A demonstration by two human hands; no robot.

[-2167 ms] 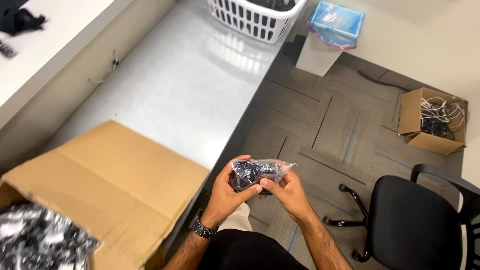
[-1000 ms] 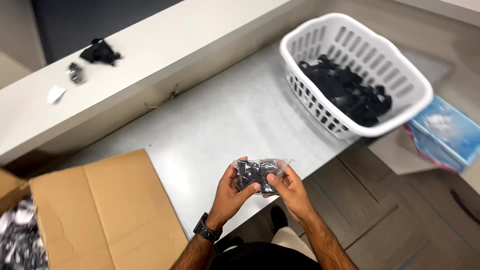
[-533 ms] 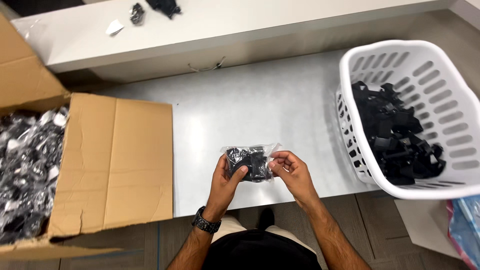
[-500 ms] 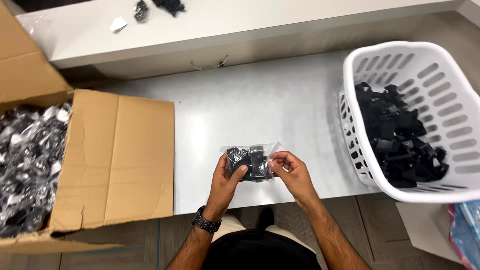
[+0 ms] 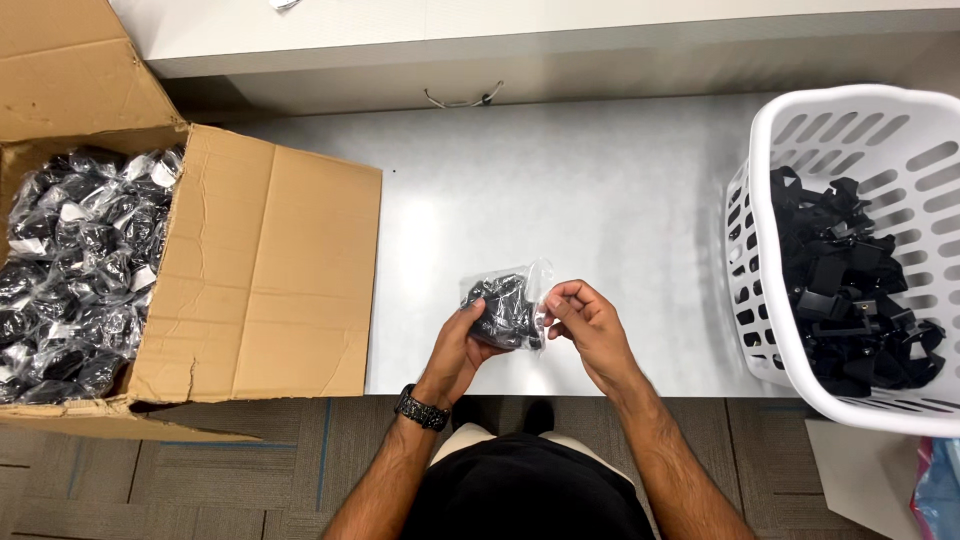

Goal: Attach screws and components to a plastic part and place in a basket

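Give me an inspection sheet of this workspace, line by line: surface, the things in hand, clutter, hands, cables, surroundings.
Surface: grey table, bare in the middle.
Things in hand: clear bag of black parts; open cardboard box full of such bags; white laundry basket holding loose black parts.
Clutter: nothing seen.
Hands: left hand cups the bag; right hand pinches its edge.
Cables: thin wire by the back ledge.
Surroundings: carpet tile floor, white shelf.

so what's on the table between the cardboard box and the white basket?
Head view: only the clear bag of black parts, held by left hand and right hand; otherwise bare grey table.
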